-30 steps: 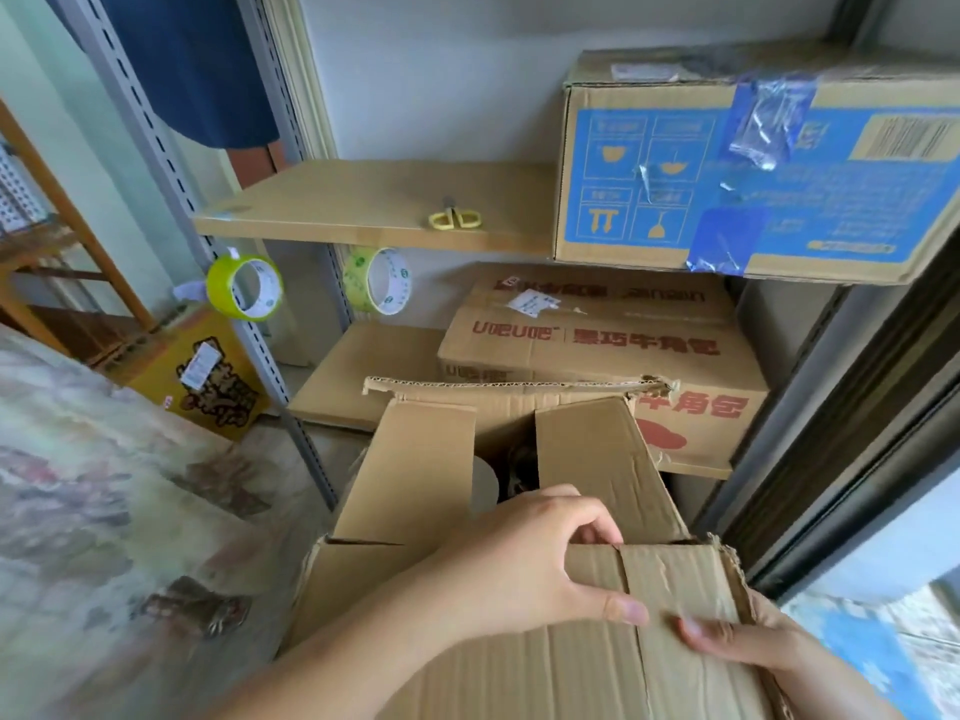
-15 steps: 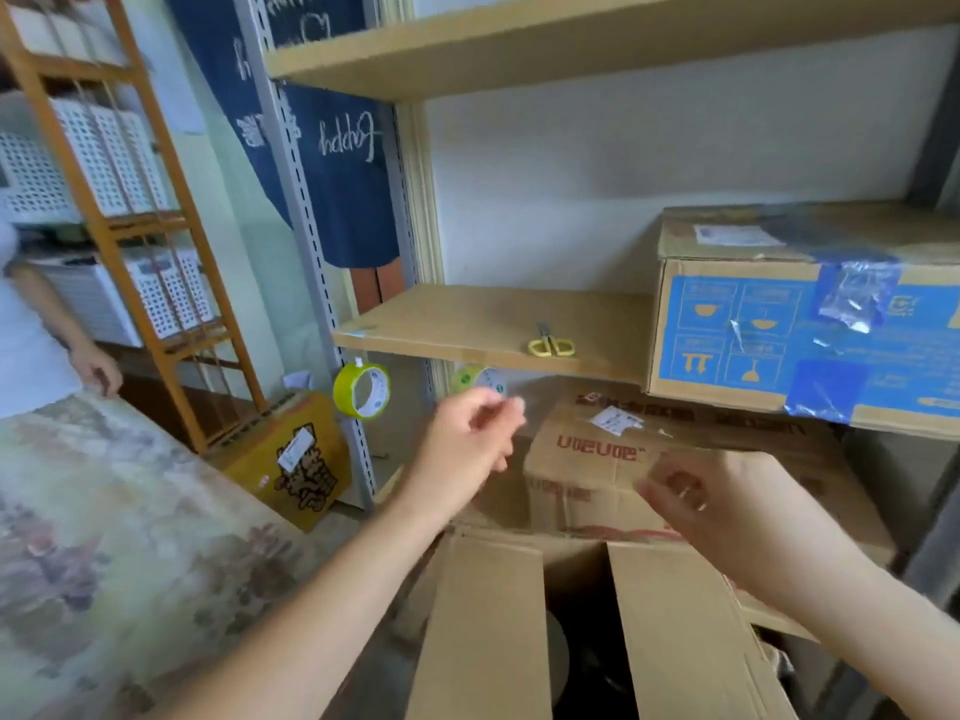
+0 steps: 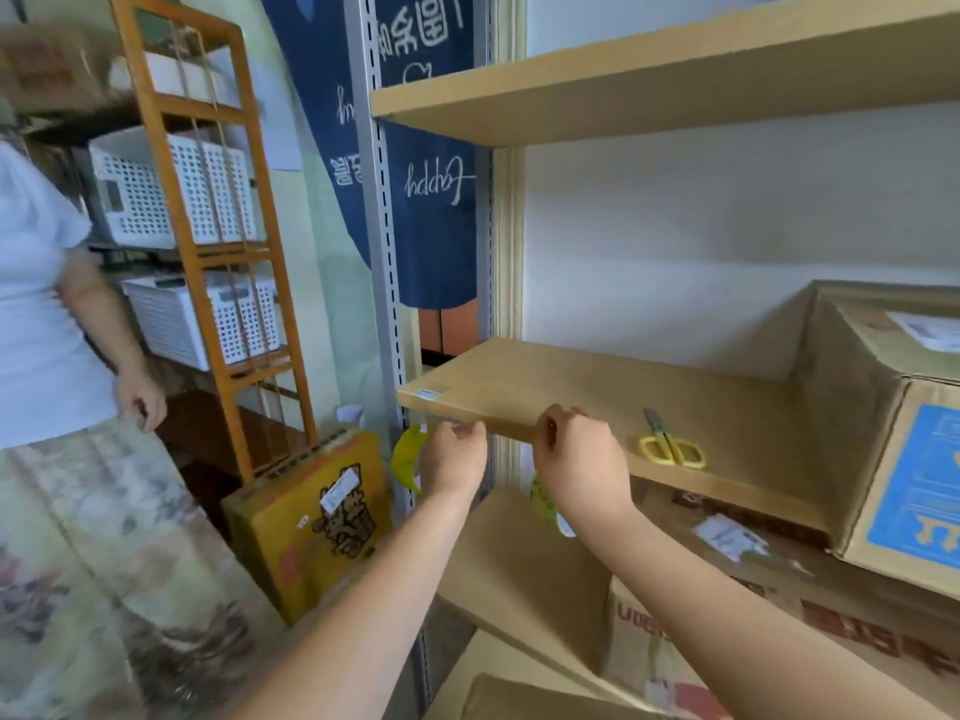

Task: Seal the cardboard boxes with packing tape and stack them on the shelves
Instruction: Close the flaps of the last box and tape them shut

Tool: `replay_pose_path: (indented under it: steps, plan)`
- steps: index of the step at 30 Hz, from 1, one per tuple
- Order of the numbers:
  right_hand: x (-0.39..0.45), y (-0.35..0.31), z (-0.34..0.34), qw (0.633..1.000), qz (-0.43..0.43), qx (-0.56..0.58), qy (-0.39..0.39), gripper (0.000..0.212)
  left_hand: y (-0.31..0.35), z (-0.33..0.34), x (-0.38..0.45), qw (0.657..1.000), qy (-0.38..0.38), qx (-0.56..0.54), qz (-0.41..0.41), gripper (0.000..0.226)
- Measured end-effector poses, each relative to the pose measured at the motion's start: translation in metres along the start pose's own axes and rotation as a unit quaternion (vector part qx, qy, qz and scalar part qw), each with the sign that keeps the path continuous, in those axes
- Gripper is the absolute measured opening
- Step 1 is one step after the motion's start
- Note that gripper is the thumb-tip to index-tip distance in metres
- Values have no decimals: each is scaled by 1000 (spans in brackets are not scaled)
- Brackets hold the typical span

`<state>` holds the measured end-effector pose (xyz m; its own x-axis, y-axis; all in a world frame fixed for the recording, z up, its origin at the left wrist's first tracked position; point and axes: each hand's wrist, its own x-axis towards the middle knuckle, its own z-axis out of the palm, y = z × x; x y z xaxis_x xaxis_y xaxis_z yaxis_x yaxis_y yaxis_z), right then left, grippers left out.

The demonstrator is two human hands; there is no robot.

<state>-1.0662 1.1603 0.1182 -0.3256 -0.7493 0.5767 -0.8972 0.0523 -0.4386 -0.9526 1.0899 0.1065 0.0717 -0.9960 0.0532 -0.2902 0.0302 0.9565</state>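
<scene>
Head view: both hands are raised to the front edge of the middle shelf (image 3: 597, 387). The left hand (image 3: 457, 457) has its fingers curled, pinching at the edge just above a green tape roll (image 3: 408, 457) that hangs below it; what they pinch is too small to tell. The right hand (image 3: 579, 459) has curled fingers at the same edge, above a second roll (image 3: 543, 498). Yellow scissors (image 3: 670, 444) lie on the shelf. A blue-printed box (image 3: 893, 449) sits at its right end.
</scene>
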Motion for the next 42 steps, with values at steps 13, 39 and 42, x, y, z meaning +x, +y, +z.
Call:
replay_pose_path:
  steps: [13,39,42]
  plan:
    - [48,35,-11,995,13,-40,-93,23,23,39,-15,940,-293,-101,-143,23]
    - [-126,22,-204,816,228,525,-78,25,43,-3,-254,947,-223,-62,222,22]
    - [-181,33,-230,836,203,493,-132,15,24,-6,-300,935,-254,-95,229,16]
